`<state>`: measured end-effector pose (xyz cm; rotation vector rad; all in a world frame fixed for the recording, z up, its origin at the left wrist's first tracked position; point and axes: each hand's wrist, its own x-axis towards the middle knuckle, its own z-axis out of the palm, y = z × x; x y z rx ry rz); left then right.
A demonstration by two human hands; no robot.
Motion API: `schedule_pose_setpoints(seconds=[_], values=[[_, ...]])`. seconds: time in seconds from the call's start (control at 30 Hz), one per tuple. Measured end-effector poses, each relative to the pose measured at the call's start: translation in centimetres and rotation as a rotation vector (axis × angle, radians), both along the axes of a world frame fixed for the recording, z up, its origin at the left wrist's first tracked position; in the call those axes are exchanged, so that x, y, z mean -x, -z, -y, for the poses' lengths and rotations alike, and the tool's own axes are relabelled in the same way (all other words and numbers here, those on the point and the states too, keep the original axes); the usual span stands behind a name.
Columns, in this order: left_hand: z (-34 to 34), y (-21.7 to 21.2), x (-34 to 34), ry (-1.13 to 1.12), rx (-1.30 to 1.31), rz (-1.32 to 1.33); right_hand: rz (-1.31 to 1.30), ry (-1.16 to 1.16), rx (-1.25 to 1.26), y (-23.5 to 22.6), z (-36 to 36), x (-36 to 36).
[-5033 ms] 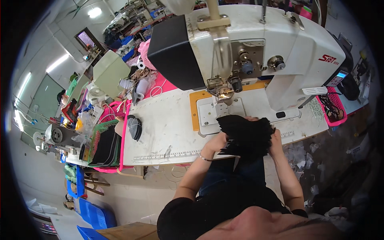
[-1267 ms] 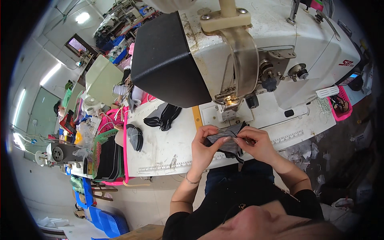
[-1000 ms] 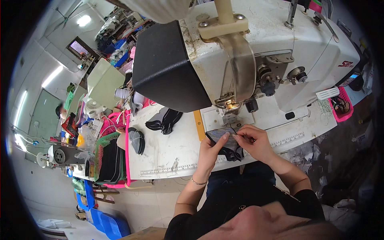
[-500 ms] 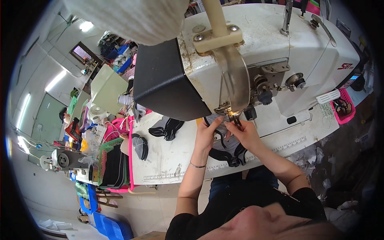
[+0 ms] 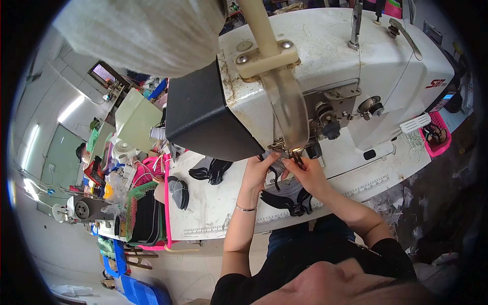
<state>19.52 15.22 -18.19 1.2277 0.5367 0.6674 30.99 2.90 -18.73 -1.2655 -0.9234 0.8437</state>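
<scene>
A white sewing machine (image 5: 325,56) stands over the table, its needle area lit just beyond my fingertips. My left hand (image 5: 257,174) pinches the edge of a grey and black fabric piece (image 5: 276,169) beside the presser foot. Close to its right, my right hand (image 5: 311,178) is closed around a small dark, slim tool (image 5: 299,160) pointing at the needle; its exact kind is hard to make out. Black-edged grey fabric (image 5: 287,201) spreads below both hands toward the table's front edge. The tool's lower part is hidden in my right hand.
Left on the white table (image 5: 203,208) lie a grey and black fabric stack (image 5: 211,170) and a tied grey bundle (image 5: 178,192). A green basket (image 5: 131,213) of black pieces stands beyond the left edge. A clear tube (image 5: 284,101) hangs before the machine head. A pink basket (image 5: 441,134) sits far right.
The view has shifted slightly, so the machine head appears farther left. Both hands stay by the needle, with small finger shifts; the fabric beneath them shows more openly.
</scene>
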Motion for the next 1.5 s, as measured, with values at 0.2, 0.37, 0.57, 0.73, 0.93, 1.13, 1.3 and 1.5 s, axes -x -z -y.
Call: schedule_pose_setpoints(seconds=[0.2, 0.37, 0.57, 0.73, 0.93, 1.13, 1.3, 1.5], values=[[0.3, -0.5, -0.1, 0.015, 0.020, 0.027, -0.028, 0.018, 0.017, 0.2, -0.1, 0.2], [0.2, 0.0, -0.3, -0.026, 0.028, 0.071, -0.005, 0.040, 0.015, 0.3, -0.2, 0.2], [-0.5, 1.2, -0.4, -0.027, 0.031, 0.091, 0.026, 0.036, 0.024, -0.1, -0.1, 0.1], [-0.6, 1.8, -0.2, -0.015, 0.003, 0.066, -0.006, 0.028, 0.020, -0.3, 0.2, 0.3], [-0.3, 1.7, -0.3, -0.018, -0.008, 0.107, -0.014, 0.056, -0.019, -0.2, 0.1, 0.7], [-0.4, 1.9, -1.0, -0.072, -0.028, 0.150, 0.004, 0.076, 0.001, 0.0, -0.2, 0.6], [-0.5, 2.8, -1.7, -0.131, -0.048, 0.212, -0.064, 0.109, -0.025, -0.1, -0.4, 0.7], [-0.7, 3.0, -2.0, -0.138, -0.030, 0.230, -0.025, 0.157, -0.013, 0.6, -0.6, 0.6]])
